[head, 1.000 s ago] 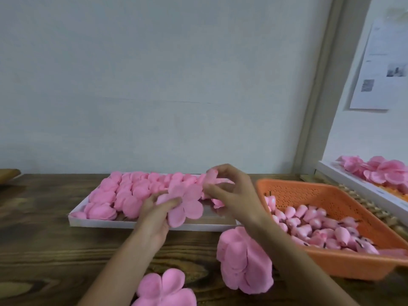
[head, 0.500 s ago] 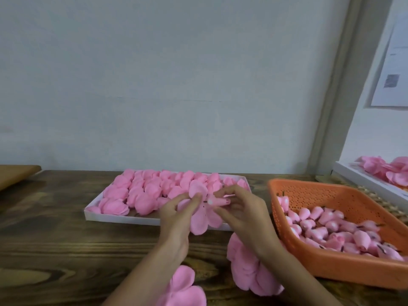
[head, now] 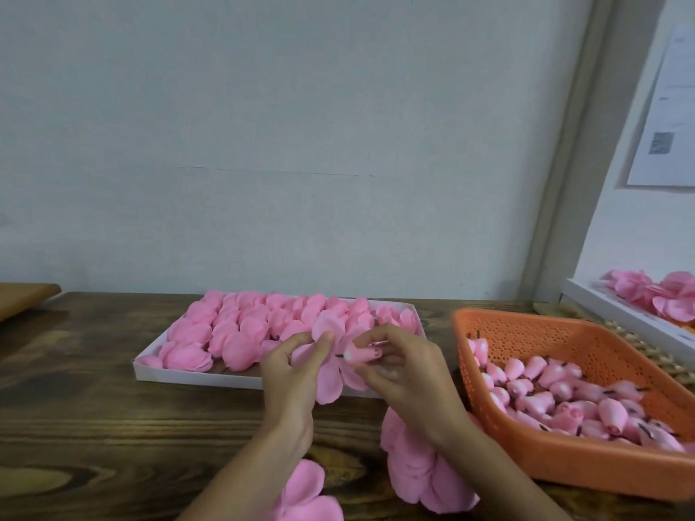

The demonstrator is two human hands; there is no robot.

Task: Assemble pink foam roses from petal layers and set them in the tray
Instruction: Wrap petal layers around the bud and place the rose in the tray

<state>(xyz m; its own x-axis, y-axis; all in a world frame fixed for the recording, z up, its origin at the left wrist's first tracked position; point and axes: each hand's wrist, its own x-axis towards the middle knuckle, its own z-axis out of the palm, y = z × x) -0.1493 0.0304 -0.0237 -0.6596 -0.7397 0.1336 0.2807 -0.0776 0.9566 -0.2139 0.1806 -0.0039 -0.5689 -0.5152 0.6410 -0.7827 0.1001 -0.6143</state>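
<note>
Left hand grip: left hand (head: pixel 291 370) pinches a flat petal layer (head: pixel 331 383), held just in front of the white tray (head: pixel 180 374).
Right hand grip: right hand (head: pixel 408 374) pinches a foam bud (head: pixel 363 355), its dark stem pointing left at the layer's middle.
Step in hand: likely threading stem through layer; aim for the centre and push straight, supporting the thin foam so it does not tear.
White tray contents: finished roses (head: pixel 233 332) in rows; the near right corner is hidden by the hands.
Table (head: pixel 94 426): stack of petal layers (head: pixel 421 471) under the right wrist.
Orange basket (head: pixel 564 473): many loose buds (head: pixel 564 400) with stems.
Second tray (head: pixel 620 321), far right: more pink petals.
</note>
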